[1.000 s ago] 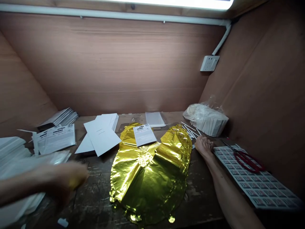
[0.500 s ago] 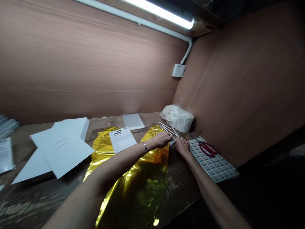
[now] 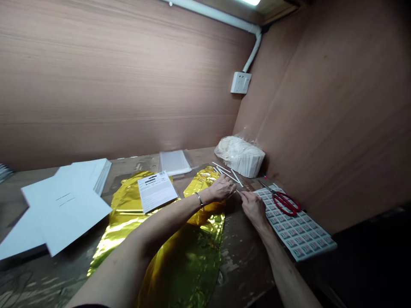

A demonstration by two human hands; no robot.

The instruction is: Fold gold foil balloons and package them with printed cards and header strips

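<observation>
A thin white straw point(image 3: 238, 192) spans the small gap between my two hands, its ends hidden in the fingers. My left hand point(image 3: 222, 188), with a bracelet at the wrist, is closed at one end of it, over the upper part of a gold foil sheet point(image 3: 205, 239) that looks like a flat balloon. My right hand point(image 3: 253, 207) pinches the other end, just above the dark table. Several loose white straws point(image 3: 226, 171) lie crossed beyond my left hand. Another gold foil piece point(image 3: 126, 209) lies further left, a printed card point(image 3: 157, 192) resting on it.
Red-handled scissors point(image 3: 285, 203) lie on a sheet of stickers point(image 3: 298, 231) at the right. A clear bag of white sticks point(image 3: 242, 156) sits in the corner, near clear plastic sleeves point(image 3: 175, 162). White card stacks point(image 3: 67, 201) spread at left. Wooden walls point(image 3: 128, 85) stand behind and right.
The view has shifted slightly down and to the right. My right hand has turned from lying knuckles-up beside the left to a pinch, and the straw between the hands now shows.
</observation>
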